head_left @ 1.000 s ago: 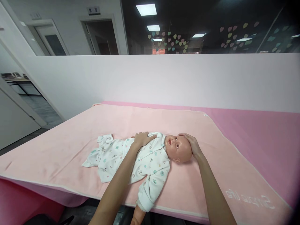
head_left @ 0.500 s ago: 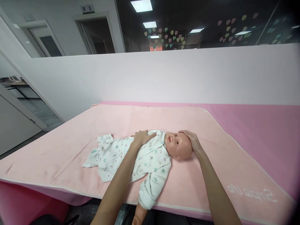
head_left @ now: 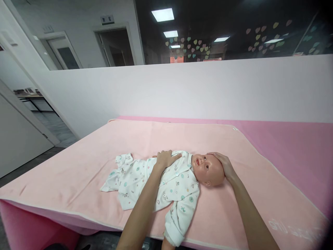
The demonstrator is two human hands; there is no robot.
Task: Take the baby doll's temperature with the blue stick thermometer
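A baby doll [head_left: 209,170] lies on its back across a pink blanket [head_left: 85,156], its head to the right. It wears a white shirt [head_left: 179,178] and trousers [head_left: 130,184] with small coloured prints. My left hand [head_left: 166,159] rests open on the doll's torso, fingers over its far side. Against the top of the doll's head my right hand [head_left: 225,165] lies with stretched fingers, the tips over its forehead. The doll's near arm [head_left: 179,222] hangs toward the front edge, its hand cut off by the frame. Its far arm is mostly hidden.
The blanket covers a pink padded surface [head_left: 293,149]. Behind it stands a low white wall [head_left: 195,92] topped by dark glass [head_left: 234,21] with heart stickers. To the left are a white door [head_left: 20,139] and a distant table [head_left: 36,97].
The whole view has shifted, so the doll and both hands appear slightly lower and farther right. Both hands keep their places on the doll.
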